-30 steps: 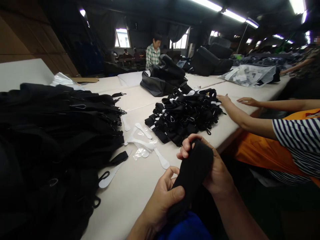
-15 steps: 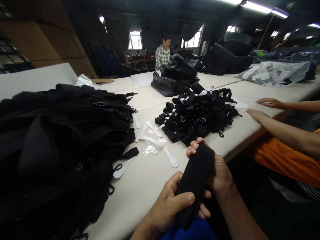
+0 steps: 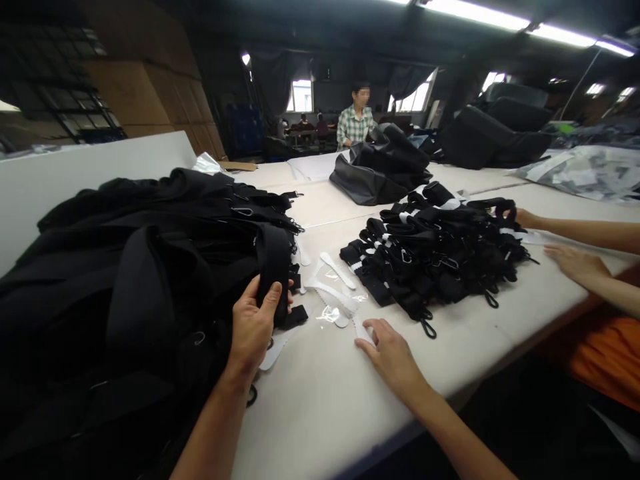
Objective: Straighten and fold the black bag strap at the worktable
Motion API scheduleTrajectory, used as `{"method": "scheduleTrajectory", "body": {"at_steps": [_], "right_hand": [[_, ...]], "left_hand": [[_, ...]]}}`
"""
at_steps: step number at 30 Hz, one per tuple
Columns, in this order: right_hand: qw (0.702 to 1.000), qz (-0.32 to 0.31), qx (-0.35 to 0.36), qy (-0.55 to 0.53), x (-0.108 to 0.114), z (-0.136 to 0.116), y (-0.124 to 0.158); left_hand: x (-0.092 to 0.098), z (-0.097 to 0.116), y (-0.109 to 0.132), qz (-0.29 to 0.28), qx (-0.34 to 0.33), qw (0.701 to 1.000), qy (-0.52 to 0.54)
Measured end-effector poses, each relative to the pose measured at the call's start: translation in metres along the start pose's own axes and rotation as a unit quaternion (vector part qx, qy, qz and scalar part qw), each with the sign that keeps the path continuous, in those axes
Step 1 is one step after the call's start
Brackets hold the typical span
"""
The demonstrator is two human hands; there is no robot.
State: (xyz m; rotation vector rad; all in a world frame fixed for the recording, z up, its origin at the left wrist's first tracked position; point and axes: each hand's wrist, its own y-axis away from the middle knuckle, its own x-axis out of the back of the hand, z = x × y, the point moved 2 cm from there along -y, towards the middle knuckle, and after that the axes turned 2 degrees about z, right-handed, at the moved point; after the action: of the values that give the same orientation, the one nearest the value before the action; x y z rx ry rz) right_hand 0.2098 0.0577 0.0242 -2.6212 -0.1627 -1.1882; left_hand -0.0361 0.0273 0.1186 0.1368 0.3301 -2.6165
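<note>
My left hand [image 3: 255,317] is closed round a black webbing strap [image 3: 273,267], its loop standing up at the right edge of the big pile of black straps [image 3: 115,267]. Its thumb lies over the near face of the strap. Low over the table, my right hand [image 3: 393,353] has its thumb and fingers apart on either side of the end of a white paper band [image 3: 361,328] with one toothed edge. That band lies flat among several similar white bands [image 3: 334,293]. Part of its rounded end is hidden by my fingers.
Right of centre lies a heap of folded black straps [image 3: 435,247] with metal hooks. Beyond it sit a black bag [image 3: 375,173] and a clear sack [image 3: 595,170] of white pieces. Another person's hands [image 3: 575,267] rest at the right; a person in checked shirt [image 3: 354,127] stands behind.
Both hands have parted from the folded strap they held. The left has moved to the big pile and grips a strap; the right is at the white bands. A hook newly shows at the heap's front.
</note>
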Motion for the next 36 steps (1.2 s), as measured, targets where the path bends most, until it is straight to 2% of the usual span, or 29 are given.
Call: {"method": "scheduleTrajectory", "body": {"at_steps": [3,5,8,9,12,14,16,18,20,22,25,27,29,33,36], "right_hand": [[0.995,-0.095,-0.004,-0.027,-0.005,-0.031,-0.032],[0.997,-0.076,0.004,0.020,0.003,-0.050,-0.063],[0.990,-0.008,0.083,0.116,0.005,-0.076,-0.123],[0.985,-0.029,0.116,0.126,-0.002,-0.083,-0.145],[0.961,-0.161,0.179,0.132,-0.036,-0.093,-0.204],[0.943,-0.235,0.188,0.142,-0.057,-0.091,-0.231],[0.932,-0.272,0.183,0.154,-0.070,-0.085,-0.245],[0.932,-0.274,0.177,0.159,-0.073,-0.078,-0.247],[0.944,-0.238,0.173,0.150,-0.065,-0.071,-0.243],[0.965,-0.166,0.157,0.130,-0.049,-0.066,-0.237],[0.991,-0.018,0.106,0.081,-0.013,-0.061,-0.224],[0.995,0.060,0.075,0.037,0.014,-0.057,-0.212],[0.993,0.107,0.055,-0.005,0.037,-0.053,-0.195],[0.990,0.128,0.033,-0.059,0.065,-0.039,-0.155],[0.993,0.078,0.012,-0.093,0.064,-0.023,-0.120]], "left_hand": [[0.014,-0.002,0.005,0.020,0.016,1.000,-0.002],[0.019,-0.001,0.009,0.035,0.036,0.999,0.010],[0.020,0.002,0.011,0.047,0.059,0.996,0.053],[0.020,0.003,0.011,0.043,0.064,0.995,0.066],[0.020,0.003,0.009,0.018,0.076,0.993,0.087],[0.022,0.001,0.008,0.004,0.077,0.993,0.091],[0.025,0.001,0.007,0.004,0.070,0.993,0.092],[0.028,0.001,0.006,0.014,0.061,0.994,0.094],[0.029,0.001,0.005,0.024,0.057,0.994,0.095],[0.028,0.001,0.004,0.024,0.057,0.993,0.096],[0.025,-0.002,0.004,0.012,0.063,0.994,0.090],[0.023,-0.004,0.005,0.007,0.069,0.994,0.082],[0.022,-0.006,0.005,0.006,0.070,0.995,0.077],[0.018,-0.008,0.005,-0.005,0.064,0.995,0.073],[0.014,-0.010,0.007,-0.011,0.067,0.996,0.064]]}}
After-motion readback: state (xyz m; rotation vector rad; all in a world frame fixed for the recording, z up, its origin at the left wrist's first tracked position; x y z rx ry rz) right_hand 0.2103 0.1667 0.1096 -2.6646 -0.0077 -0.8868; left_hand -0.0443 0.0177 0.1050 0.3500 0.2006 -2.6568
